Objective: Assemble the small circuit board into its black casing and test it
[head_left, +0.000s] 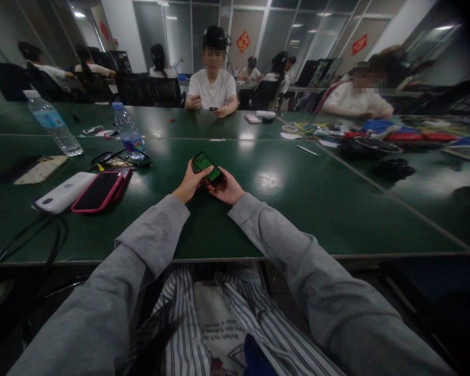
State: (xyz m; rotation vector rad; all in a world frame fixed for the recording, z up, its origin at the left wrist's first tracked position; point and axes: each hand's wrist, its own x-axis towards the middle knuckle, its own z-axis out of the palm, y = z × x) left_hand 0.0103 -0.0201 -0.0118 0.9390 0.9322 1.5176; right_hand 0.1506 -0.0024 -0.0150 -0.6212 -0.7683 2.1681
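Both my hands hold one small dark device with a lit green screen (204, 163), tilted above the table near its middle; it looks like a phone. My left hand (191, 181) grips the left edge, its thumb lying over the lower part of the screen. From the lower right, my right hand (227, 188) closes round the other end, with its fingertips partly hidden beneath the device. Grey sleeves cover both forearms.
The green table (297, 209) carries a pink-cased phone (97, 192), a white power bank (66, 193), another phone (42, 169) and two water bottles (130, 133) at left. A cable pile (391, 136) lies at right. Across sits a person (212, 86) in a white shirt.
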